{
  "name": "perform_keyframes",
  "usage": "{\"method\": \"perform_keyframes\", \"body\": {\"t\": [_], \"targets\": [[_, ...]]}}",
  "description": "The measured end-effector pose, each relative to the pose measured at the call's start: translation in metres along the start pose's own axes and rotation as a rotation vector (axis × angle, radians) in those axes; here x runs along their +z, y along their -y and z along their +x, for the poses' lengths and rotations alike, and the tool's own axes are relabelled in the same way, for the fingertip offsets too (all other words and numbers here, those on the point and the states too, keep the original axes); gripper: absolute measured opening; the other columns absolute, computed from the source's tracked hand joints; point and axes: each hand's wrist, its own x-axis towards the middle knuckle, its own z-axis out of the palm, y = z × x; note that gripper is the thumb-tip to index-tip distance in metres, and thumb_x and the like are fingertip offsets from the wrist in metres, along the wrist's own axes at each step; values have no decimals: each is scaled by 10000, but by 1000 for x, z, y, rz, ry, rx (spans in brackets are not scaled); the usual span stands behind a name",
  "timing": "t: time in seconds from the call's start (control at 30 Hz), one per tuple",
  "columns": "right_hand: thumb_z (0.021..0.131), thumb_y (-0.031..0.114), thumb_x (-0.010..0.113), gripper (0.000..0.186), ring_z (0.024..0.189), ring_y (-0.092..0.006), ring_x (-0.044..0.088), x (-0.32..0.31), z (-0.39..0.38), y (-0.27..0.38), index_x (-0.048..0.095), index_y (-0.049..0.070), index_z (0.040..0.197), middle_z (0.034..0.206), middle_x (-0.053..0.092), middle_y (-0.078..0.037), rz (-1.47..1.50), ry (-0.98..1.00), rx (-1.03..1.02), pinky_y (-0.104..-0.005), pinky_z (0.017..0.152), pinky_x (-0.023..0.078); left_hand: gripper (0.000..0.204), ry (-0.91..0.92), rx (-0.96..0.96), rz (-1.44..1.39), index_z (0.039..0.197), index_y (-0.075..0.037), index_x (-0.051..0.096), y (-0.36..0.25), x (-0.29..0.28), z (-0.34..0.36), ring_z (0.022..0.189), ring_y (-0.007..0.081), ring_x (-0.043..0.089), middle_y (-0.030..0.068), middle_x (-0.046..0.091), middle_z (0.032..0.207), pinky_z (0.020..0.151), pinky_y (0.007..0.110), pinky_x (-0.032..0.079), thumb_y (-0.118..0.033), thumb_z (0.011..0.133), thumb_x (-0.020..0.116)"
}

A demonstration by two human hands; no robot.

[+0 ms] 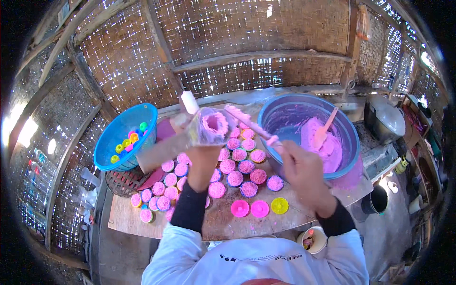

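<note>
My left hand [203, 159] is wrapped round a plastic-covered cylinder [213, 123]. Pink dough rings the cylinder's round opening. A flat brown wooden board [164, 154], blurred by motion, juts out beside it; whether the two are joined I cannot tell. My right hand [301, 173] is closed on the near end of a long stick [254, 124] smeared with pink dough, its far end by the cylinder's opening. Beneath my hands, small molds filled with pink shreds [235, 178] cover much of the wooden table [223, 230]. Two pink molds [260, 208] and a yellow mold [280, 205] lie unfilled at the front.
At the right stands a large blue-grey tub [270, 107] of pink dough with a pink spatula [327, 127]. A blue basket [102, 147] holds several colored molds at the left. Beyond the tub are a metal pot [387, 118] and a dark bucket [377, 199].
</note>
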Motion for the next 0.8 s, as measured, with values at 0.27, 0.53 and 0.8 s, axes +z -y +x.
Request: {"method": "perform_keyframes", "body": {"t": [0.27,0.53,0.8], "targets": [[825,141,556,149,596,-301,602,34,-27,7,607,103,960,710,608,-150,157,-54,-82,-386,493,459,233,-56,-126,-390,863,-71,585,-4,28,-16,730,209,552,70,578,804,645,318,464,-128,654,672],[850,99,514,120,495,-253,546,26,7,-32,595,37,911,646,541,-153,112,-130,45,-325,449,409,228,-74,-151,-530,864,-50,591,-36,39,-7,672,187,570,44,604,768,628,284,473,-115,669,689],[807,119,577,130,598,-299,596,-13,-14,-61,602,75,927,705,601,-135,150,131,-78,-368,487,450,333,-98,-315,-686,1131,-38,484,28,90,-26,930,193,538,86,551,1062,811,328,452,-236,864,492]]}}
